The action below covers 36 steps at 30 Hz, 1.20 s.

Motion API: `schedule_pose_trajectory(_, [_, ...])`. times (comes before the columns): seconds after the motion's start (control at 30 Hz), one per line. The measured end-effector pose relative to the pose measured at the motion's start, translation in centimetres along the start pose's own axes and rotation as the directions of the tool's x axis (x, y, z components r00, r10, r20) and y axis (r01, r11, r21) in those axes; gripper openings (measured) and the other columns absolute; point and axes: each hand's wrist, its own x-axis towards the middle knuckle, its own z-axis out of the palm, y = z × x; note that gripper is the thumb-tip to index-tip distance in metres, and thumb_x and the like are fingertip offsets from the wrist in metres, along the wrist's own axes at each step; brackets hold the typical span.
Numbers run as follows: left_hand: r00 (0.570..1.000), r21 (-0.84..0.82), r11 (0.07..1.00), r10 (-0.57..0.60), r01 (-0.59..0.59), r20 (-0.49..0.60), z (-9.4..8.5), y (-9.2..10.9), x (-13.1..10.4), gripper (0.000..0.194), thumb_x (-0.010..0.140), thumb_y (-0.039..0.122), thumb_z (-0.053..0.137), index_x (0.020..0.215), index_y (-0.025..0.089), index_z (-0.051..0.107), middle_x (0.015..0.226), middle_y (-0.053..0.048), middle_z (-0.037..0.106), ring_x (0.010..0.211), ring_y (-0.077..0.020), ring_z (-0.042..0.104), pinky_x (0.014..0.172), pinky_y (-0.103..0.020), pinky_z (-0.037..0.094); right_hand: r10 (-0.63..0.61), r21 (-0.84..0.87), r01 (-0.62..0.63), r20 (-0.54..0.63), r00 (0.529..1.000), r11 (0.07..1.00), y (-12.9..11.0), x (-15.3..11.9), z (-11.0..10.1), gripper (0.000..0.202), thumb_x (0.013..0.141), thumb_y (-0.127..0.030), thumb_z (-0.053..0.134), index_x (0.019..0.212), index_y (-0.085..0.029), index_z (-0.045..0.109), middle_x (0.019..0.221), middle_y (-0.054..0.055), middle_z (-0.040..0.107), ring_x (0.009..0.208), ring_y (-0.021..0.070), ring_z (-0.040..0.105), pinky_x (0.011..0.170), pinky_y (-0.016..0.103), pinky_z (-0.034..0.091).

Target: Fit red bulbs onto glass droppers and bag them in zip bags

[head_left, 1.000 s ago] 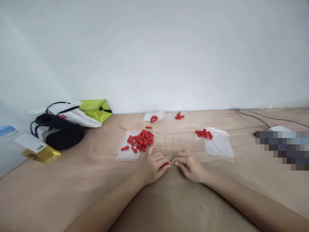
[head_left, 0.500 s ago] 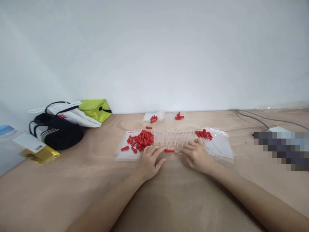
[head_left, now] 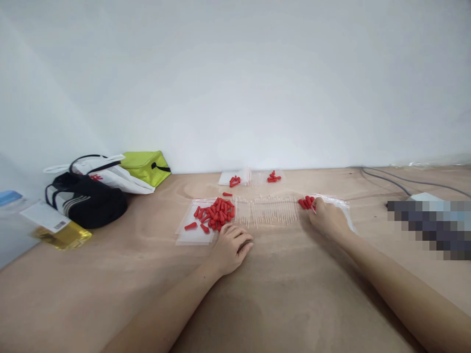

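My left hand [head_left: 231,246] rests on the table just in front of a pile of red rubber bulbs [head_left: 217,214], its fingers loosely curved and apart, holding nothing. The pile lies on clear zip bags [head_left: 193,238]. My right hand [head_left: 328,219] is over the bags at the right, its fingertips pinched together beside several red bulbs [head_left: 305,202] with thin tubes. What those fingers hold is too small and hidden to name. Between the hands, thin clear glass tubes [head_left: 274,211] lie side by side in a row.
Small bags with red bulbs [head_left: 273,177] lie further back. At the left are a black bag [head_left: 91,203], a white plastic bag [head_left: 130,181], a lime-green bag [head_left: 142,166] and a yellow packet [head_left: 68,235]. Grey cables [head_left: 390,181] run at the back right.
My right hand has moved right, from the front of the tube row to the bags at the right. The red bulb that lay between my hands no longer shows there. My left hand has barely moved.
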Motion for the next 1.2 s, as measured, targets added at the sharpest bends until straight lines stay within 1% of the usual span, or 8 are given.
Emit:
schedule_pose_trajectory(0.3, [0.996,0.023,1.0,-0.01,0.012,-0.088,-0.1,-0.1,0.0,0.01,0.079,0.023,0.052,0.083,0.021,0.061,0.082,-0.001,0.064,0.081,-0.0171,0.054,0.077,-0.035,0.035,-0.116,0.01,0.117,-0.079,0.99,0.993,-1.3,-0.9,0.0,0.027,0.081,-0.029,0.035,0.087,-0.016,0.057,0.086,0.009,0.064,0.08,0.0227,0.057,0.074,0.036,0.029])
schedule_pose_trajectory(0.47, [0.953,0.149,0.965,-0.174,0.216,-0.25,-2.0,-3.7,3.0,0.018,0.082,0.025,0.048,0.072,0.019,0.061,0.079,-0.003,0.063,0.08,-0.0192,0.053,0.073,-0.034,0.036,-0.104,0.175,0.106,-0.025,0.994,0.979,-2.8,-0.2,0.3,0.024,0.077,-0.031,0.041,0.085,-0.018,0.06,0.084,0.007,0.064,0.085,0.0222,0.055,0.074,0.034,0.031])
schedule_pose_trajectory(0.57, [0.927,0.33,0.866,-0.355,0.376,-0.122,-3.1,-7.0,6.2,0.018,0.082,0.025,0.046,0.08,0.021,0.064,0.09,-0.005,0.062,0.093,-0.0225,0.051,0.079,-0.036,0.034,-0.067,0.197,0.064,0.013,0.998,0.978,-3.4,0.8,0.2,0.028,0.076,-0.03,0.042,0.094,-0.015,0.057,0.087,0.01,0.063,0.088,0.023,0.055,0.074,0.033,0.033])
schedule_pose_trajectory(0.8, [0.891,0.397,0.841,-0.441,0.368,0.108,-2.2,-11.6,11.3,0.009,0.076,0.024,0.058,0.081,0.021,0.066,0.09,-0.007,0.061,0.093,-0.0266,0.053,0.081,-0.04,0.035,-0.024,0.132,0.015,0.068,0.997,0.991,-3.7,1.7,0.2,0.029,0.075,-0.024,0.043,0.099,-0.013,0.054,0.089,0.014,0.062,0.09,0.0255,0.055,0.076,0.036,0.034])
schedule_pose_trajectory(0.97, [0.844,0.369,0.844,-0.487,0.389,0.226,-2.2,-11.8,12.4,0.026,0.085,0.027,0.049,0.108,0.015,0.051,0.108,-0.008,0.053,0.092,-0.0186,0.055,0.077,-0.037,0.047,-0.003,0.158,-0.01,0.081,0.997,0.987,-3.5,1.7,0.1,0.029,0.074,-0.021,0.041,0.1,-0.013,0.052,0.089,0.014,0.061,0.09,0.025,0.055,0.075,0.035,0.036])
schedule_pose_trajectory(1.07, [0.839,0.323,0.859,-0.482,0.397,0.251,-3.0,-11.0,12.3,0.019,0.082,0.029,0.053,0.089,0.013,0.06,0.089,-0.006,0.061,0.084,-0.0219,0.058,0.072,-0.034,0.044,0.026,0.182,-0.042,0.088,0.996,0.982,-3.5,1.7,0.0,0.032,0.073,-0.021,0.042,0.103,-0.012,0.05,0.091,0.013,0.061,0.091,0.025,0.055,0.076,0.035,0.035])
schedule_pose_trajectory(1.17, [0.894,0.177,0.923,-0.378,0.343,0.241,-3.2,-8.6,10.9,0.026,0.083,0.029,0.049,0.066,0.014,0.062,0.066,-0.006,0.062,0.071,-0.0239,0.061,0.064,-0.035,0.043,0.045,0.204,-0.066,0.105,0.993,0.977,-3.5,1.7,0.1,0.033,0.072,-0.021,0.043,0.103,-0.012,0.049,0.092,0.013,0.061,0.093,0.0254,0.054,0.076,0.035,0.035])
schedule_pose_trajectory(1.2, [0.945,0.111,0.95,-0.305,0.293,0.117,-3.0,-7.4,10.0,0.027,0.084,0.026,0.045,0.066,0.015,0.061,0.064,-0.006,0.061,0.07,-0.0238,0.06,0.064,-0.036,0.042,0.047,0.207,-0.068,0.109,0.993,0.976,-3.5,1.7,0.2,0.032,0.072,-0.021,0.043,0.103,-0.012,0.049,0.092,0.014,0.061,0.093,0.0255,0.054,0.076,0.035,0.035])
